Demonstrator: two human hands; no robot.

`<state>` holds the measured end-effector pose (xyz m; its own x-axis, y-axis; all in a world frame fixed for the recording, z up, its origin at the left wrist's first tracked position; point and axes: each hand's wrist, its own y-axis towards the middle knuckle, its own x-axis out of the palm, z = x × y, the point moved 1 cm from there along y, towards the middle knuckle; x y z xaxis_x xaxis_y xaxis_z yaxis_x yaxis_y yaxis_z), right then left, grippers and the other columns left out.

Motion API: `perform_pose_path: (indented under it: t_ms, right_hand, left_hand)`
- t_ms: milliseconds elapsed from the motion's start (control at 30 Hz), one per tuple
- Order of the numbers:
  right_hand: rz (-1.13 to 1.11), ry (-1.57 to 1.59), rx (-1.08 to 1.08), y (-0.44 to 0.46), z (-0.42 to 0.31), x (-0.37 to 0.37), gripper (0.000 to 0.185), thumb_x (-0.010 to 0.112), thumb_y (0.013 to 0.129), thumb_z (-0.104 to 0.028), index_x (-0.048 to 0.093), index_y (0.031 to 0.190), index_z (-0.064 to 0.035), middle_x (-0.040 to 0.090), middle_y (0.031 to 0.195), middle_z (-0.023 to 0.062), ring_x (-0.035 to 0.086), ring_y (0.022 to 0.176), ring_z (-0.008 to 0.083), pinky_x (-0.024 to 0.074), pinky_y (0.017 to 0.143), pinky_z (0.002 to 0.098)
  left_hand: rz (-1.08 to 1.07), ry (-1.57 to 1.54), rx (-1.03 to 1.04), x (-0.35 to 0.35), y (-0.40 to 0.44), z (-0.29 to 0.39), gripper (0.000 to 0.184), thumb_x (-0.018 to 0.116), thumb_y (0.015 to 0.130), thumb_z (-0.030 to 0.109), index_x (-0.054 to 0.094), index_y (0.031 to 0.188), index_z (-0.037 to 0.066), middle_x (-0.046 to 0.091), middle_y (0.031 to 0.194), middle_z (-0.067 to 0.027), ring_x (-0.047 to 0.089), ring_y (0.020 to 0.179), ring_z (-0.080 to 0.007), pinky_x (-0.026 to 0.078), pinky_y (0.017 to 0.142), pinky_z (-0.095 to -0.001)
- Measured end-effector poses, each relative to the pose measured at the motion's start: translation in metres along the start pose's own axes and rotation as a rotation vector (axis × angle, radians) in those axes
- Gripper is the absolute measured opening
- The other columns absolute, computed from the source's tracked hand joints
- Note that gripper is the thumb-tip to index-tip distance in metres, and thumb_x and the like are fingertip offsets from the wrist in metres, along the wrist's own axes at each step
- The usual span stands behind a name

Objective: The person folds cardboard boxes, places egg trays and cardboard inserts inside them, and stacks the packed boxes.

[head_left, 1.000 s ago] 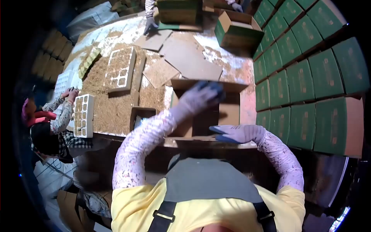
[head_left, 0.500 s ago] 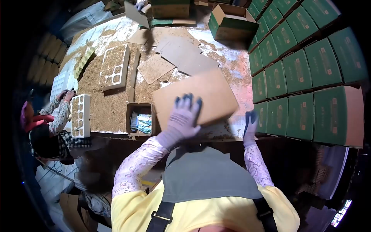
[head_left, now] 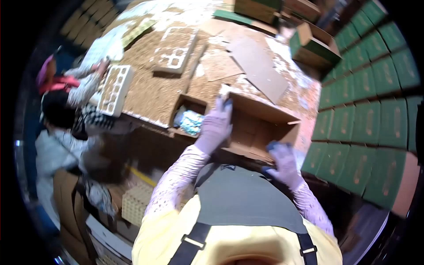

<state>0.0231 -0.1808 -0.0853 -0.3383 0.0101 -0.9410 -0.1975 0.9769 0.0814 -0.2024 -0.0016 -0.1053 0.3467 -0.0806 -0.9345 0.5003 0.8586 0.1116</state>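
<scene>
- Nearest the camera, right hand (head_left: 285,163): fingers apart, thumb standing clear, nothing visibly gripped; fingertips blurred at the near right corner of an open-topped cardboard box (head_left: 265,110), contact impossible to confirm.
- At the box's left end, left hand (head_left: 216,121): fingers stretched along the end wall; impossible to tell whether pinching the cardboard or merely resting against it.
- Between both hands, the box itself: on the work table (head_left: 309,106), close to the near edge.
- Likeliest mishap, judging by that position: a slide or tip over the edge, from an uneven pull toward the body. Also possible: a bent wall, from a hard press at one end; loose brown bits (head_left: 148,95) swept inside, from a careless drag across the tabletop.
- In looks: oblong, plain brown inside, long far wall standing, faint seam across the bottom.
- Just left, a smaller box (head_left: 194,103) with blue-and-white packets (head_left: 192,123).
- Farther left, a co-worker's hand (head_left: 102,67) beside a white tray (head_left: 123,90).
- Right, stacked green boxes (head_left: 388,121); beyond the big box, flat cardboard sheets (head_left: 260,70); deeper still, an open green carton (head_left: 316,55).
</scene>
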Motion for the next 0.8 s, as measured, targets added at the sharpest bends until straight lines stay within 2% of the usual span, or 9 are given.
perform_pose_path:
  t_ms: [133,167,267,300,467,500,633,667,800]
  right_hand:
    - [0.482,0.014,0.527,-0.001,0.073,0.046,0.071,0.062,0.084,-0.015,0.03,0.145,0.0012,0.034,0.148,0.0204,0.031,0.136,0.0374,0.0239,0.114,0.0423]
    - [0.479,0.1,0.591,-0.001,0.083,0.049,0.07,0.06,0.085,-0.012,0.027,0.146,0.0022,0.034,0.148,0.0204,0.032,0.136,0.0373,0.0234,0.114,0.0424]
    - [0.556,0.254,0.761,-0.004,0.086,0.057,0.061,0.053,0.09,-0.008,0.029,0.145,0.002,0.037,0.146,0.0203,0.037,0.133,0.0334,0.0266,0.112,0.0382]
    - [0.594,0.319,0.833,-0.003,0.089,0.062,0.059,0.052,0.091,-0.008,0.03,0.145,0.0018,0.038,0.146,0.0199,0.039,0.132,0.0326,0.028,0.112,0.0378]
    - [0.451,0.304,0.91,0.001,0.083,0.053,0.05,0.053,0.091,-0.011,0.042,0.138,0.001,0.052,0.133,0.0196,0.05,0.12,0.0327,0.037,0.103,0.0391]
    - [0.437,0.292,0.934,0.0,0.085,0.055,0.05,0.053,0.091,-0.012,0.041,0.138,0.0009,0.052,0.133,0.0196,0.05,0.12,0.0331,0.0373,0.103,0.0391]
    - [0.399,0.205,0.933,0.002,0.084,0.055,0.049,0.053,0.093,-0.015,0.041,0.137,0.0014,0.052,0.132,0.0196,0.05,0.119,0.0342,0.0378,0.102,0.0392]
    - [0.404,0.175,0.911,0.003,0.081,0.051,0.049,0.053,0.093,-0.016,0.041,0.137,0.0017,0.052,0.132,0.0196,0.051,0.118,0.0344,0.0378,0.102,0.0393]
    - [0.439,0.293,0.918,-0.01,0.095,0.055,0.047,0.052,0.096,-0.022,0.044,0.135,0.0023,0.053,0.131,0.0186,0.052,0.117,0.0325,0.0383,0.101,0.039]
  left_hand:
    - [0.12,-1.067,-0.08,0.026,0.009,-0.044,0.073,0.069,0.084,0.029,0.036,0.143,0.003,0.038,0.146,-0.0211,0.035,0.136,-0.0299,0.027,0.113,-0.0377]
    - [0.31,-0.604,-0.178,0.024,0.007,-0.086,0.072,0.07,0.083,0.021,0.035,0.143,0.0,0.038,0.145,-0.0203,0.038,0.134,-0.0293,0.027,0.114,-0.0378]
    - [1.012,-0.456,-0.794,0.066,-0.041,-0.257,0.063,0.073,0.08,0.016,0.045,0.133,-0.005,0.052,0.131,-0.0258,0.047,0.125,-0.0364,0.034,0.11,-0.036]
    - [0.849,-0.486,-1.233,0.065,-0.063,-0.283,0.068,0.067,0.086,0.036,0.042,0.137,-0.002,0.041,0.14,-0.0282,0.039,0.132,-0.0387,0.03,0.112,-0.0395]
    - [0.464,-0.456,-1.554,0.129,-0.086,-0.327,0.087,0.034,0.09,0.071,0.036,0.144,0.003,0.016,0.153,-0.0281,0.02,0.141,-0.0409,0.021,0.114,-0.0479]
    - [0.446,-0.262,-1.518,0.124,-0.088,-0.324,0.079,0.045,0.092,0.062,0.034,0.146,0.005,0.018,0.153,-0.0255,0.026,0.139,-0.0375,0.025,0.113,-0.0468]
    - [1.131,-1.511,-0.922,0.065,-0.056,-0.274,0.086,0.07,0.086,0.028,0.018,0.152,0.01,0.023,0.15,-0.0143,0.036,0.13,-0.028,0.036,0.106,-0.0431]
    - [1.166,-1.401,-0.995,0.074,-0.053,-0.288,0.079,0.07,0.083,0.025,0.027,0.147,0.007,0.044,0.135,-0.0131,0.05,0.116,-0.0274,0.043,0.099,-0.041]
    - [1.204,-1.522,-0.875,0.017,-0.051,-0.263,0.074,0.064,0.078,0.011,0.031,0.144,0.005,0.047,0.133,-0.0136,0.054,0.112,-0.0297,0.047,0.094,-0.0439]
